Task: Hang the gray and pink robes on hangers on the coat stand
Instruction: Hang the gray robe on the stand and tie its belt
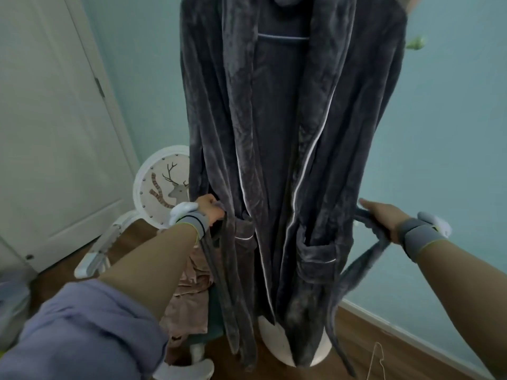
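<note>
The gray robe [274,133] hangs full length in front of me, its front open, on a hanger whose bar [282,37] shows at the collar. My left hand [211,208] grips the left end of the robe's belt [216,270] at the waist. My right hand [384,215] holds the belt's right end [365,259], which loops down from it. The pink robe [189,297] lies crumpled on a seat at lower left, behind my left arm. The coat stand's white round base [277,341] shows under the gray robe's hem; its pole is hidden.
A white door [55,133] stands at left. A round white deer clock [162,185] leans against the blue wall. A white chair frame [101,250] sits beside it. A thin wire hanger [377,360] lies on the wooden floor at lower right.
</note>
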The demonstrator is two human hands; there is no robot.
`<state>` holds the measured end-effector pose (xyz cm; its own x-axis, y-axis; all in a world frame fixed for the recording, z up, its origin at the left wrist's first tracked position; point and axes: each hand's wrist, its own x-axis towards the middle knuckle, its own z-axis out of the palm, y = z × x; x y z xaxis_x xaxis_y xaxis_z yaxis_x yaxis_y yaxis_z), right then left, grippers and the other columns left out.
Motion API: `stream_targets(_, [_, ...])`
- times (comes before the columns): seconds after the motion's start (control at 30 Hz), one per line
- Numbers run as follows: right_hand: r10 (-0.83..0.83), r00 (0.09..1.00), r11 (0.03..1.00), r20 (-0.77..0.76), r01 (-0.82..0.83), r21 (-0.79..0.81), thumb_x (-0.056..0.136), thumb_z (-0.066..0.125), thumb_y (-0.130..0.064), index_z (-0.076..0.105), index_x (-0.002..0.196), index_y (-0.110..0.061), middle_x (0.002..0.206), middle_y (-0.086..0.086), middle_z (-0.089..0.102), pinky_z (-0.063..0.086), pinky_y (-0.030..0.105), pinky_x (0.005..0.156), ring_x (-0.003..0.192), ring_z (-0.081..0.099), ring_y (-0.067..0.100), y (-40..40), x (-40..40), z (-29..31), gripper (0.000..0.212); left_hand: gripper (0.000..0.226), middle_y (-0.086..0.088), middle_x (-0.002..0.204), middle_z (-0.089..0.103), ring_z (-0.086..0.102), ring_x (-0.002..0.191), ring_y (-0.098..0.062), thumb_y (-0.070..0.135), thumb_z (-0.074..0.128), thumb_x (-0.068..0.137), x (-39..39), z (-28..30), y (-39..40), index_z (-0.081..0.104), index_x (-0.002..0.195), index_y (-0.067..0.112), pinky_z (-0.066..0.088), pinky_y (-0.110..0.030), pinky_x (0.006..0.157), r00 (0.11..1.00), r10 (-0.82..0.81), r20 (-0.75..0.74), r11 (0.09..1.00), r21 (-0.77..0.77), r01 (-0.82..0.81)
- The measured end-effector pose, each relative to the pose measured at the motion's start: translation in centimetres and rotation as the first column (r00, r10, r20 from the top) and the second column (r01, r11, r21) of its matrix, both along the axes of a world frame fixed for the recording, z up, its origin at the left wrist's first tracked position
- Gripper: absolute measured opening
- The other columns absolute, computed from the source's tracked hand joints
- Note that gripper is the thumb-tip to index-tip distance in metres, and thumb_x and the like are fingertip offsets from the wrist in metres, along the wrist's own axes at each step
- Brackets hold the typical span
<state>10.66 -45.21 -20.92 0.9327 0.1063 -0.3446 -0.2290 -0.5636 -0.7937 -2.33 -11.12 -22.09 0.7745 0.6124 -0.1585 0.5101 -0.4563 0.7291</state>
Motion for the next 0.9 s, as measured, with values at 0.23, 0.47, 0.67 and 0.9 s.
stream_targets(0.23, [0.064, 0.981, 0.913, 0.184, 0.017, -0.407, 0.090, 0.054, -0.020, 0.068, 0.100, 0.002, 0.086, 0.017, 0.069, 0.051, 0.033, 0.081, 0.082, 0.064, 0.030, -2.7, 2.2, 2.0, 0.027, 0.026, -0.009, 0.100, 0.066, 0.060, 0.098, -0.032, 0.019, 0.053, 0.091, -0.5, -0.2, 0.6, 0.060, 0.110, 0.001, 0.048, -0.034, 0.087, 0.995, -0.017, -0.093, 0.998, 0.059, 0.023])
stream_targets(0.47, [-0.052, 0.936, 0.837, 0.348, 0.231, -0.496, 0.089, 0.056, -0.026, 0.066, 0.103, -0.007, 0.115, 0.023, 0.065, 0.047, 0.038, 0.089, 0.107, 0.059, 0.039, -7.4, 4.1, 2.7, 0.026, 0.038, -0.014, 0.136, 0.052, 0.050, 0.123, -0.033, 0.015, 0.044, 0.095, -2.4, -2.4, 3.4, 0.048, 0.131, 0.007, 0.041, -0.040, 0.105, 0.948, 0.132, -0.288, 0.936, 0.351, -0.024])
stream_targets(0.67, [-0.048, 0.922, 0.824, 0.385, 0.255, -0.506, 0.080, 0.055, -0.043, 0.061, 0.088, -0.018, 0.106, 0.018, 0.065, 0.049, 0.039, 0.084, 0.098, 0.060, 0.036, -7.2, 4.3, 5.3, 0.027, 0.042, -0.020, 0.127, 0.058, 0.058, 0.107, -0.029, 0.011, 0.057, 0.089, -2.5, -3.1, 2.4, 0.052, 0.128, -0.001, 0.047, -0.037, 0.085, 0.963, 0.102, -0.248, 0.955, 0.295, -0.026])
stream_targets(0.9, [0.138, 0.982, 0.964, -0.130, -0.163, -0.208, 0.092, 0.040, -0.007, 0.059, 0.081, -0.003, 0.068, 0.014, 0.065, 0.053, 0.035, 0.072, 0.073, 0.065, 0.032, -3.7, -0.6, 1.0, 0.023, 0.058, -0.011, 0.138, 0.049, 0.051, 0.113, -0.027, 0.027, 0.062, 0.086, -0.8, -1.1, -2.1, 0.042, 0.137, 0.008, 0.041, -0.036, 0.089, 0.941, -0.099, -0.324, 0.918, -0.394, -0.040])
